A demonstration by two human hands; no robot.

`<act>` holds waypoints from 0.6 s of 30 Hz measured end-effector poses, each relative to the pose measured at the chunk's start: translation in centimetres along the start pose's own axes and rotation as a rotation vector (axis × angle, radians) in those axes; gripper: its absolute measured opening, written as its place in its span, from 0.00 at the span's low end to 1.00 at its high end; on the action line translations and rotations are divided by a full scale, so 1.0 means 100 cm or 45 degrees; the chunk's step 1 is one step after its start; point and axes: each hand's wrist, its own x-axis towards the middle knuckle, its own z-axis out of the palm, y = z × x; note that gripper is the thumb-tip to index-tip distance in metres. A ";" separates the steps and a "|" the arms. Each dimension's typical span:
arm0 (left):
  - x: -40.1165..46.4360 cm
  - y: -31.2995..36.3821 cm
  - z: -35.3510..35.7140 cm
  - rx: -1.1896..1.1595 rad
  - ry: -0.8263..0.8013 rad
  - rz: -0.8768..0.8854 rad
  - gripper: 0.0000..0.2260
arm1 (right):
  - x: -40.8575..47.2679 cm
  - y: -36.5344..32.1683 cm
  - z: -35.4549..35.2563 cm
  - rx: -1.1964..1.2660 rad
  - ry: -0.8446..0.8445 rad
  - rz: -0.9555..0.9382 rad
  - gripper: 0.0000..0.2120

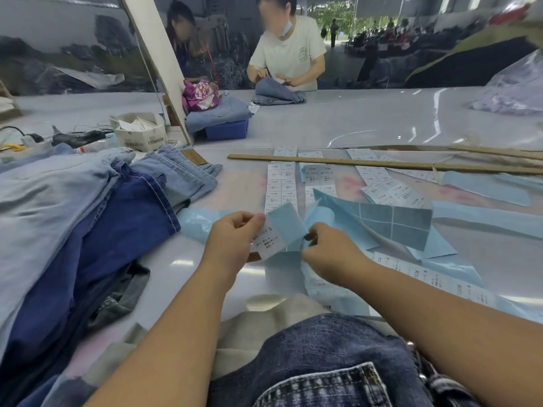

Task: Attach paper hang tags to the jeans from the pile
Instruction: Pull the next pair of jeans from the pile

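— Peeling? Where?
— Near the tabletop's front edge: left hand [235, 239] pinching printed label [269, 243], right hand [329, 254] pinching blue backing [289, 227], pulling apart. Jeans pile [73, 218] waiting along left edge.

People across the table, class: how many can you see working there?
2: one person in a pale T-shirt handling folded jeans, and another to the left, partly hidden behind a slanted board. Distant blurred figures may be others.
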 end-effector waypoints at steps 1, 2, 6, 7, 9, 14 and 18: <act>0.000 0.000 0.001 0.017 -0.011 0.018 0.08 | 0.000 -0.004 -0.003 0.172 0.062 -0.037 0.03; 0.000 -0.001 0.003 0.052 -0.027 0.045 0.08 | -0.001 -0.008 -0.005 0.365 0.077 -0.078 0.08; -0.002 -0.003 0.006 0.215 -0.075 0.177 0.10 | -0.006 -0.014 -0.004 0.806 -0.062 -0.107 0.08; -0.003 -0.003 0.007 0.254 -0.082 0.200 0.10 | -0.006 -0.013 -0.003 0.834 -0.106 -0.093 0.05; -0.004 -0.002 0.008 0.314 -0.090 0.239 0.10 | -0.004 -0.010 -0.001 0.898 -0.165 -0.070 0.04; -0.008 0.002 0.010 0.576 0.043 0.504 0.04 | 0.000 -0.007 -0.002 1.014 -0.105 0.044 0.04; -0.010 0.006 0.006 0.718 0.049 0.676 0.07 | 0.002 -0.007 -0.003 1.070 -0.033 0.093 0.05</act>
